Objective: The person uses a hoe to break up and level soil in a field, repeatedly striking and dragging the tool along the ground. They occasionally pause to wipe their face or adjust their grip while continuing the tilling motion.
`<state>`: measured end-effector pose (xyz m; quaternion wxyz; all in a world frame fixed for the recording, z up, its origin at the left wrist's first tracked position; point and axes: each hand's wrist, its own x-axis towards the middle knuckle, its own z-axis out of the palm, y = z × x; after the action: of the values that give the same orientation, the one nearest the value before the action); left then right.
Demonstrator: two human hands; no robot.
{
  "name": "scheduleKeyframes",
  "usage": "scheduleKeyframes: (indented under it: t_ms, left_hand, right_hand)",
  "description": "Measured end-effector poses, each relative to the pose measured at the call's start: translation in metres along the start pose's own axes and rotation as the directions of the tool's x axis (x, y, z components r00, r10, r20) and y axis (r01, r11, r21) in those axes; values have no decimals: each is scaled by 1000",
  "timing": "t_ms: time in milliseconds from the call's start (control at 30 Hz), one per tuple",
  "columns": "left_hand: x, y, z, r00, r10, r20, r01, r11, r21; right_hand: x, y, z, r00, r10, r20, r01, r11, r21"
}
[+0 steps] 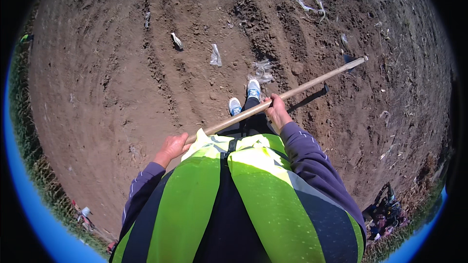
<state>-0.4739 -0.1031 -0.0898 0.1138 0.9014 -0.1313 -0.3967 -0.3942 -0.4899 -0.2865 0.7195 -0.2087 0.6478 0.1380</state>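
Observation:
A long-handled hoe (307, 84) with a wooden handle slants across the front of my body. My left hand (173, 147) is closed around its lower left end, close to the hem of my yellow-green vest (186, 190). Farther up the handle, my right hand (276, 111) grips it in front of my legs. The dark metal hoe blade (350, 61) is at the far right end, over the soil; the handle partly hides it. The hoe's shadow falls on the soil below the handle.
Bare tilled soil (197, 91) with ridges and clods surrounds my shoes (253, 89). Scraps of clear plastic film (263, 71) lie ahead, with a longer tangle (307, 2) at the upper right. Dark equipment (387, 212) stands at the lower right, and green plants (22, 117) edge the left.

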Motion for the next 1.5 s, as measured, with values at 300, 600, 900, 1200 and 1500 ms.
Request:
scheduleKeyframes:
  t_ms: [300, 600, 900, 1200, 1500]
  left_hand:
    - [110, 151, -45, 966, 197, -168, -231, 949, -216]
    - [-8, 77, -45, 981, 9, -196, 1, 999, 49]
    - [-145, -32, -21, 975, -221, -20, 222, 962, 161]
    - [8, 47, 6, 992, -113, -52, 103, 980, -169]
    - [100, 157, -47, 968, 100, -228, -146, 970, -193]
  right_hand:
    - [16, -220, -22, 913, -370, -175, 386, 920, 70]
    - [34, -22, 27, 999, 18, -33, -18, 1000, -5]
    - [-46, 132, 26, 925, 366, 107, -356, 929, -102]
    - [4, -52, 30, 999, -28, 28, 30, 998, -55]
    - [33, -215, 46, 923, -365, -119, 361, 931, -54]
